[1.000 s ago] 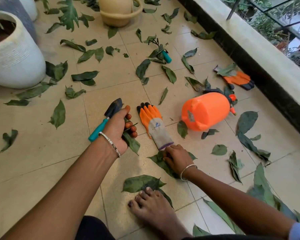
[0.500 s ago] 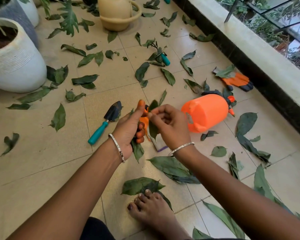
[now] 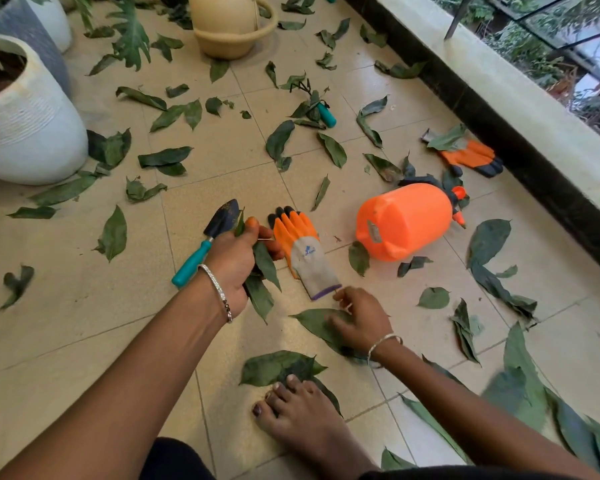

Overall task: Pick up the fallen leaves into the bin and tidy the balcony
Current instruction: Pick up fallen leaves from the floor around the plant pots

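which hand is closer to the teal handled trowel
Left. The left hand, gripping leaves, sits right beside the trowel; the right hand is beyond the glove, on a floor leaf.

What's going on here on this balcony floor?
A person is gathering fallen leaves by hand. The left hand grips a bunch of leaves. The right hand is down on a large leaf on the tiles, grip unclear. Scattered leaves, a trowel, a glove and an orange sprayer lie around. No bin is in view.

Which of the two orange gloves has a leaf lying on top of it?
The far glove beside the balcony wall: a leaf covers its cuff. The near glove has none on it.
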